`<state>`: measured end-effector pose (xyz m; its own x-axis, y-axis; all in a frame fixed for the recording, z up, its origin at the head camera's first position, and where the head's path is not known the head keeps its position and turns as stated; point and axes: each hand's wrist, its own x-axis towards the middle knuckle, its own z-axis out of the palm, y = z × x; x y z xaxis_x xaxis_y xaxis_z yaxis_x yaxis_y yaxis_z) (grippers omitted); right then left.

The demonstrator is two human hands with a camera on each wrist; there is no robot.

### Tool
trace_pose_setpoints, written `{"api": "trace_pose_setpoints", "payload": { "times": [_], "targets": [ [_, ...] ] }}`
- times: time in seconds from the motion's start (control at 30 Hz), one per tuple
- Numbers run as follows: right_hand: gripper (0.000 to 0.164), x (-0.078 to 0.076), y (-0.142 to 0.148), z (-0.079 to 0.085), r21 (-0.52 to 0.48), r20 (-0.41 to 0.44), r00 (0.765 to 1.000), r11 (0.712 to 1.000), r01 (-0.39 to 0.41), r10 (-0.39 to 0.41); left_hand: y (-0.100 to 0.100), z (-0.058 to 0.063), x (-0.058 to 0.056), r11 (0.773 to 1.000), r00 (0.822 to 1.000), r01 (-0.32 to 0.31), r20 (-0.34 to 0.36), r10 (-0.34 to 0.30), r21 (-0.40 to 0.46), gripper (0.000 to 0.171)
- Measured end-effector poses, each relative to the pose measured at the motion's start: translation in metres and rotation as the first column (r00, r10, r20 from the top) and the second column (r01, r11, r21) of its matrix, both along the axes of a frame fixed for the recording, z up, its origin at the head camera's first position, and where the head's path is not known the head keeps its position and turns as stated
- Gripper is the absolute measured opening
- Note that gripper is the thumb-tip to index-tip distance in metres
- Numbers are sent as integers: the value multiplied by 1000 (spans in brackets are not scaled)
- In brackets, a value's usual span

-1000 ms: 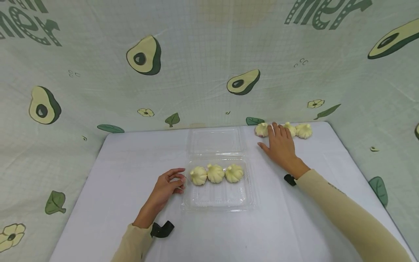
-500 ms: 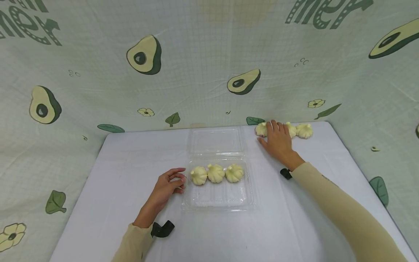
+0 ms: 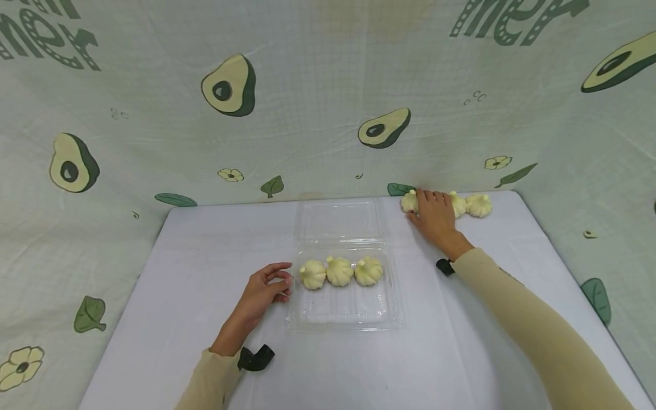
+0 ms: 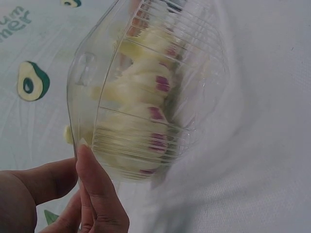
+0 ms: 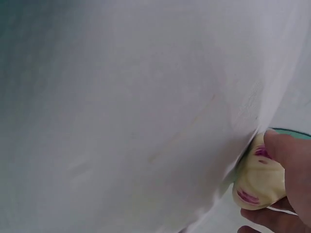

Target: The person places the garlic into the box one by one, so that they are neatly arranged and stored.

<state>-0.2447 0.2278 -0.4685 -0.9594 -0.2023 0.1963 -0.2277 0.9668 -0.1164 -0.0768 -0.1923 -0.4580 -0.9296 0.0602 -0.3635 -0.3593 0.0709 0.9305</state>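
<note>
My left hand (image 3: 263,291) is at the left side of an open clear plastic clamshell container (image 3: 340,314), pinching its rim between thumb and fingers, as the left wrist view shows. Inside, three pale garlic bulbs (image 3: 339,271) sit side by side along the back half; through the clear wall the left wrist view shows purple patches on the bulbs (image 4: 158,141). At the back right, my right hand (image 3: 435,213) reaches over a row of garlic. In the right wrist view, its thumb and fingers grip a garlic bulb (image 5: 260,177), which the hand hides from the head camera.
One garlic bulb (image 3: 409,201) lies left of my right hand; two others, including the rightmost bulb (image 3: 479,205), lie to its right. The container's lid (image 3: 339,221) lies folded back. An avocado-print cloth (image 3: 307,114) hangs behind the white-covered table (image 3: 205,256).
My right hand has shifted slightly back and left, and its fingers have curled down around a bulb in the row. The left hand stays at the container's rim.
</note>
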Motion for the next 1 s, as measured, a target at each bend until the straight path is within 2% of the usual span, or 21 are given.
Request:
{"api": "trace_pose_setpoints", "payload": {
  "times": [0.17,0.3,0.47,0.77,1.0],
  "targets": [
    [61,-2,1,2,12,-17,1000,1000,-9,10,0,1,0,1000,1000,-1,1,1,2,45],
    [62,-2,2,3,14,2,1000,1000,-3,3,0,0,0,1000,1000,2,1,-2,5,45],
    [63,6,2,6,0,18,1000,1000,-9,9,0,0,0,1000,1000,3,2,-3,7,45],
    [66,43,-1,25,-58,28,999,998,-35,36,0,1,0,1000,1000,2,3,-2,1,45],
    [64,76,-5,42,-110,-34,994,988,-105,102,1,3,0,1000,1000,2,4,-2,4,45]
  ]
}}
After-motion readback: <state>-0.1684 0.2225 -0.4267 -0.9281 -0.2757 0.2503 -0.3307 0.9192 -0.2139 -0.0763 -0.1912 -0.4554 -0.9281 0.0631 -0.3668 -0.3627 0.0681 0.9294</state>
